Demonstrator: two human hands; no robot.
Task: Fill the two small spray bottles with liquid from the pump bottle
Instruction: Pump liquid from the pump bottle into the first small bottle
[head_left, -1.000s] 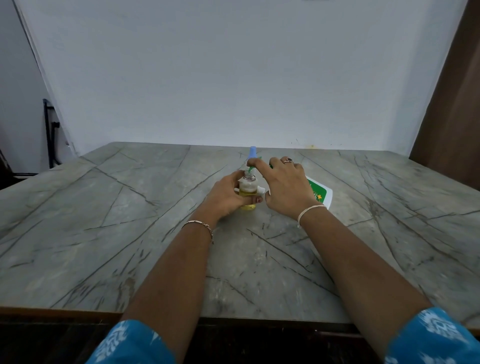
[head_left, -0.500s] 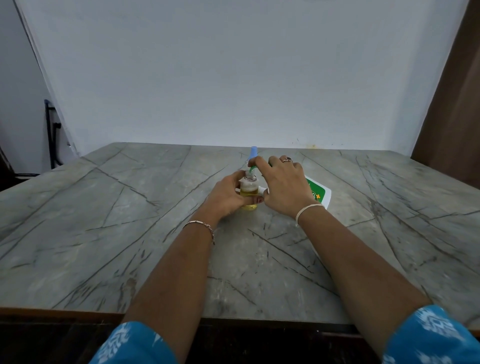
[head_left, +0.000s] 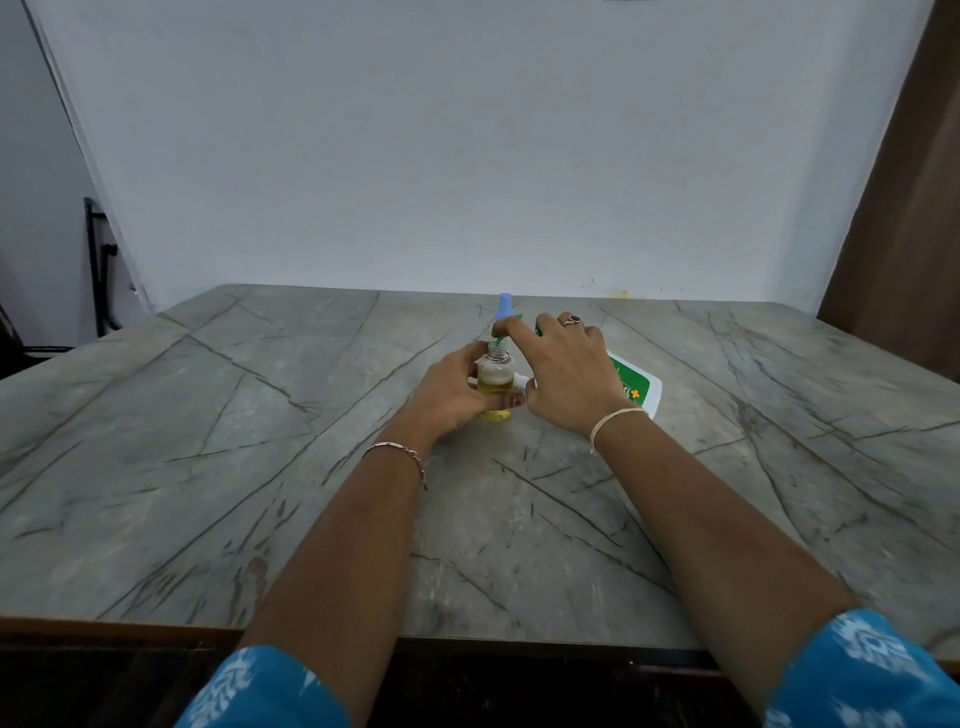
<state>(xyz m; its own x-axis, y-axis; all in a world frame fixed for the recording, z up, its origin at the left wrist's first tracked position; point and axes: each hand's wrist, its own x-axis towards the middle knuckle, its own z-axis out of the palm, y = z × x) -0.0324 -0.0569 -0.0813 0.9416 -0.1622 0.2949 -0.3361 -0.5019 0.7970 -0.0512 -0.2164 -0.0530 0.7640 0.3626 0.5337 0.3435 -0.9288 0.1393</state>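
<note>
Two hands well inside table edges — left hand grips spray bottle, right hand grips pump bottle.

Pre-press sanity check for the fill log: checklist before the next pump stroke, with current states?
1. Small bottle uncapped, neck open: ok.
2. Left hand grips it upright on the table: ok.
3. Green nozzle over the neck: ok.
4. Right hand on the pump bottle, forefinger atop the pump: ok.
5. Headroom above the yellow liquid: ok.
6. Blue-topped item behind, maybe the second spray bottle, fill state: cannot tell.
</note>
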